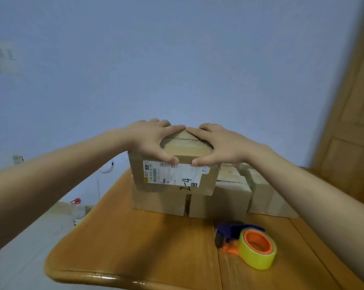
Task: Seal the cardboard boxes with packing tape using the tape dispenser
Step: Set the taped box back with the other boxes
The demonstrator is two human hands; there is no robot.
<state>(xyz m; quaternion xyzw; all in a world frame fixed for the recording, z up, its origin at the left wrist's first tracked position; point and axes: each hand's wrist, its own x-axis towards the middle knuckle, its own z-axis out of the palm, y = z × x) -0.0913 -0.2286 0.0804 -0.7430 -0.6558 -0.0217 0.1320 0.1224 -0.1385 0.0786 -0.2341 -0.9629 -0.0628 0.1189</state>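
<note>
- We press our left hand and right hand flat on the top box, probably to hold its flaps shut.
- It sits on the lower boxes; the tape dispenser lies untouched on the tabletop, near us.

wooden table: cardboard boxes, tape dispenser

Four boxes, one tape dispenser, two hands
</note>
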